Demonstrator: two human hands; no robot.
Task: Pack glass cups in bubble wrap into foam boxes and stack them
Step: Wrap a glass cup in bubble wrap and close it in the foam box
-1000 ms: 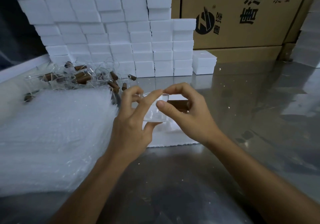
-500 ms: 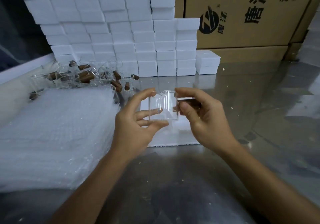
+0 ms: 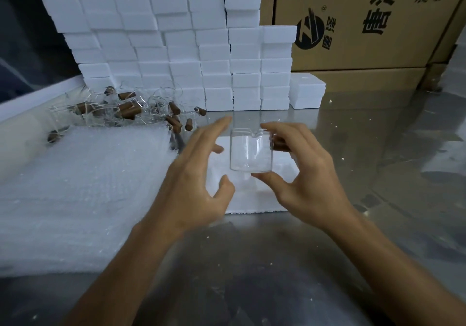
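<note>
A clear glass cup (image 3: 251,150) with a brown handle hangs above a white foam box (image 3: 254,197) on the metal table. My right hand (image 3: 300,171) grips the cup, thumb under its base and fingers round the handle side. My left hand (image 3: 199,174) is just left of the cup with fingers spread, apart from the glass. A thick pile of bubble wrap sheets (image 3: 80,189) lies at the left. Behind it lies a heap of glass cups (image 3: 121,108) with brown handles.
A tall wall of stacked white foam boxes (image 3: 176,48) fills the back, with a short stack (image 3: 306,90) beside it. Brown cardboard cartons (image 3: 358,23) stand at the back right. The shiny metal table (image 3: 365,174) stretches to the right and front.
My left hand has let go of the cup and opened, drawing slightly left. The cup now stands upright in my right hand alone.
</note>
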